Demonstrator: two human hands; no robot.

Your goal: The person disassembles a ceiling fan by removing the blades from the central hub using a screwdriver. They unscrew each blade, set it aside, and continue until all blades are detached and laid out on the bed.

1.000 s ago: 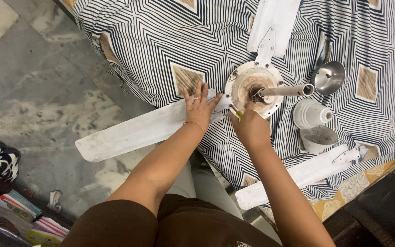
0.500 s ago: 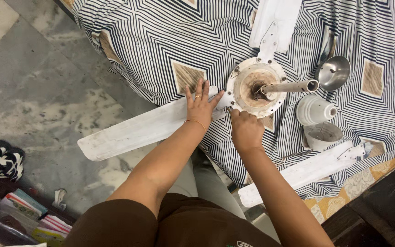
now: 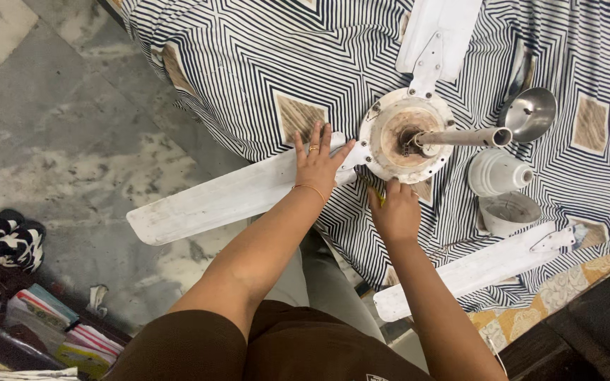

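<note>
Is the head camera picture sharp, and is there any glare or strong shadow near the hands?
Head view: mostly sharp and evenly lit; the left hand pressing the white fan blade casts only a soft shadow; the right hand is slightly soft at the fingertips; bright glare sits on the steel cup; the striped cloth shimmers a little.

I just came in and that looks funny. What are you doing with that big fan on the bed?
A person has a white ceiling fan's motor hub lying on a striped cloth. The left hand lies flat on one fan blade near the hub. The right hand holds a small yellow-handled tool at the hub's edge. Another blade, two white cups and a metal bowl lie nearby.
</note>
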